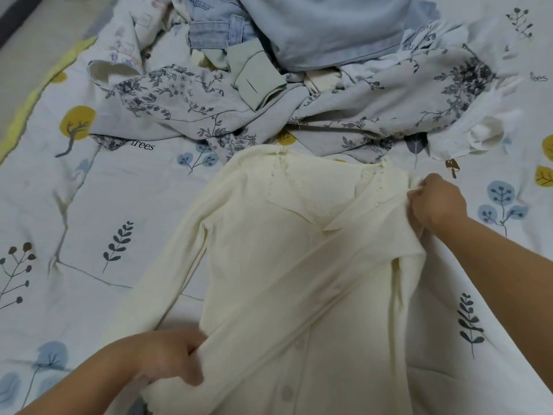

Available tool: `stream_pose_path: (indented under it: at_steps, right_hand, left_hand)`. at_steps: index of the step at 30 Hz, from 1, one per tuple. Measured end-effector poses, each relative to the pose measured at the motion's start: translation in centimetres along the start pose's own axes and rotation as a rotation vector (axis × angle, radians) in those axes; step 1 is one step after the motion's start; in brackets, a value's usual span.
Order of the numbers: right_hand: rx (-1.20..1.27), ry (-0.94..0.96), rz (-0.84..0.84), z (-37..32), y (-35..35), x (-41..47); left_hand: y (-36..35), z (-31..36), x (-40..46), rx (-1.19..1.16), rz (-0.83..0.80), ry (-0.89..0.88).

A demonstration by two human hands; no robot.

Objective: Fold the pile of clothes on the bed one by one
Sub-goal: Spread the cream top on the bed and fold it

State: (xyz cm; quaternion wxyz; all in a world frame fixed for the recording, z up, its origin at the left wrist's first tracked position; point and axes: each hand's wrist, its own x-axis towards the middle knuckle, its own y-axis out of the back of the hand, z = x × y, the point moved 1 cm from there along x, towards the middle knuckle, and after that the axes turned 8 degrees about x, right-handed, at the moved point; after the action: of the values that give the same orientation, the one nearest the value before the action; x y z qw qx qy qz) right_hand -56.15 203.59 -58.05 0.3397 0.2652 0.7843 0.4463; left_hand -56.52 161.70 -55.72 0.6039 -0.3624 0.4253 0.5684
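1. The bed sheet (89,205), white with printed leaves and trees, fills the view.
2. The pile of clothes (299,70) sits beyond the cardigan: floral fabric, pale denim, a green cuff.
3. The cream cardigan (299,265) lies face up, just short of the pile, collar toward it.
4. The right hand (438,202) has fingers curled, pinching the cardigan's shoulder.
5. The left hand (167,357) has fingers clamped on the cardigan's lower edge by the sleeve.
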Motion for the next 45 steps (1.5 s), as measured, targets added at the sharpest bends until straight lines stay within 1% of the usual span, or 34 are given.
stream_pose_path:
  at_steps: [3,5,7,8,9,10,11,13,14,15,16,19,21,22,23,24,26,27,28,29,30,32,34,36,37,38,39,40,43,45]
  right_hand:
    - [0.064,0.029,0.119,-0.4,-0.3,-0.9]
    - [0.002,0.101,0.224,-1.3,-0.7,-1.9]
    - [-0.067,0.243,0.301,-2.4,-1.5,-3.7]
    - [-0.096,0.348,0.304,-2.9,-2.3,-4.9]
    - [-0.123,0.458,0.287,-3.1,-3.4,-6.1]
    - [-0.163,0.541,0.241,-3.1,-4.5,-7.3]
    - [-0.219,0.573,0.153,-2.8,-5.6,-8.2]
    - [-0.338,0.529,-0.062,-1.9,-7.0,-8.8]
    - [-0.371,0.488,-0.157,-1.3,-7.3,-8.7]
    - [-0.383,0.452,-0.213,-0.9,-7.6,-8.3]
    - [-0.394,0.434,-0.226,-0.7,-7.6,-8.0]
    - [-0.408,0.404,-0.195,-1.9,-7.7,-8.5]
    - [-0.286,0.451,-0.045,-2.9,-7.9,-9.4]
    - [-0.214,0.505,0.027,-3.4,-8.1,-9.9]
    - [-0.146,0.580,0.095,-3.9,-8.4,-10.6]
    - [-0.079,0.648,0.140,-4.6,-8.8,-11.4]
    - [0.059,0.728,0.134,-6.7,-9.7,-13.8]
    - [0.133,0.737,0.093,-7.9,-10.4,-15.0]
    - [0.198,0.730,0.037,-9.1,-11.1,-16.3]
    - [0.256,0.716,-0.028,-10.1,-11.7,-17.5]
    - [0.312,0.685,-0.099,-11.1,-12.2,-18.6]
    - [0.433,0.538,-0.298,-13.1,-12.5,-20.3]
    - [0.612,0.300,-0.577,-15.0,-12.0,-21.9]
    - [0.875,0.048,-0.828,-16.4,-11.1,-23.2]
    - [1.001,-0.047,-0.927,-16.9,-10.8,-23.6]
    - [1.101,-0.118,-0.977,-17.2,-10.5,-23.9]
    - [1.170,-0.164,-0.976,-17.2,-10.2,-23.9]
    - [1.202,-0.193,-0.937,-17.1,-9.9,-23.8]
    - [1.199,-0.220,-0.786,-16.1,-9.2,-22.9]
    - [1.265,-0.296,-0.789,-15.2,-8.6,-22.3]
  left_hand:
    - [-0.7,-0.1,1.0,0.179,0.091,0.036]
    - [-1.0,0.0,1.1,0.184,0.083,0.037]
    - [-1.2,-0.1,1.1,0.179,0.052,0.040]
    - [-1.4,0.0,1.0,0.170,0.052,0.063]
    - [-1.5,0.0,0.9,0.188,0.085,0.096]
    - [-1.5,0.1,0.9,0.234,0.159,0.135]
    - [-1.5,0.3,0.9,0.308,0.244,0.182]
    - [-1.6,0.7,0.4,0.416,0.411,0.280]
    - [-1.5,0.9,0.1,0.430,0.486,0.323]
    - [-1.3,1.2,-0.3,0.428,0.566,0.348]
    - [-1.0,1.5,-0.9,0.418,0.663,0.356]
    - [0.6,0.6,-1.8,0.324,1.075,0.369]
    - [2.1,-1.5,-1.9,0.211,1.336,0.321]
    - [3.0,-2.7,-1.9,0.139,1.385,0.337]
    - [3.7,-3.6,-1.6,0.067,1.350,0.377]
    - [4.3,-4.3,-1.4,0.042,1.289,0.376]
    - [5.2,-5.0,-0.9,-0.062,1.115,0.327]
    - [5.5,-4.9,-0.8,-0.102,1.022,0.297]
    - [6.0,-5.1,-0.7,-0.151,0.967,0.242]
    - [6.5,-5.0,-1.0,-0.214,0.915,0.199]
    - [6.9,-4.9,-1.6,-0.241,0.900,0.152]
    - [7.4,-4.3,-3.0,-0.326,0.844,0.066]
    - [7.7,-3.3,-4.5,-0.498,0.769,-0.057]
    - [8.0,-2.1,-5.6,-0.664,0.669,-0.164]
    - [8.1,-1.7,-5.9,-0.704,0.616,-0.207]
    - [8.2,-1.0,-6.2,-0.726,0.581,-0.233]
    - [8.3,-0.5,-6.3,-0.740,0.573,-0.247]
    - [8.5,0.3,-6.5,-0.744,0.574,-0.240]
    - [8.9,2.0,-6.1,-0.707,0.608,-0.224]
    - [9.1,3.5,-5.9,-0.715,0.609,-0.262]
